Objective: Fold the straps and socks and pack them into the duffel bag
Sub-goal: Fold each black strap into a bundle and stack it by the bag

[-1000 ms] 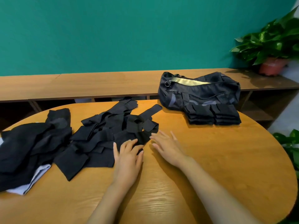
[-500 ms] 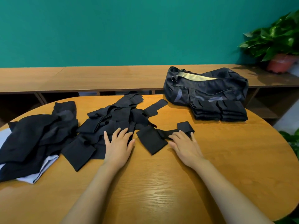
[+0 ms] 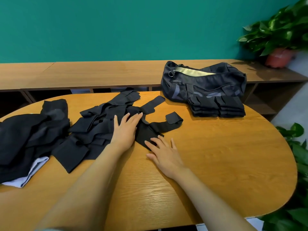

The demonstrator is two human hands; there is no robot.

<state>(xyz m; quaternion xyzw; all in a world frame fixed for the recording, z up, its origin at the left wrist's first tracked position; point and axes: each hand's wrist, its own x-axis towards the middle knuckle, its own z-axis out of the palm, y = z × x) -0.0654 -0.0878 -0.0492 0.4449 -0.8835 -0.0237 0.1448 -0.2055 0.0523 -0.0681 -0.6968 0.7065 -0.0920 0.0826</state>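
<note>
Through the head camera I see both of my hands lying flat on the wooden table [image 3: 216,155]. My left hand [image 3: 125,129] rests palm down on the near edge of the pile of straps [image 3: 98,124], its fingers [image 3: 133,118] straight and close together, gripping nothing. My right hand [image 3: 164,151] is also flat, fingers [image 3: 157,141] spread. Its first two fingertips press on the wide near end of a single strap [image 3: 156,128], and the rest of the hand lies on bare wood. That strap sits just to the right of the pile, and its far end curls over into a small flap.

The duffel bag [image 3: 203,82] stands at the far right of the table, unzipped, with pale lining showing. A folded stack [image 3: 216,107] of dark pieces sits right against its front.

At the left edge lies a dark heap [image 3: 25,134] with a pale piece beneath it. I cannot tell whether these are the socks.

Behind the table runs a low wooden shelf [image 3: 100,72], with a potted plant [image 3: 280,55] at its right end.
</note>
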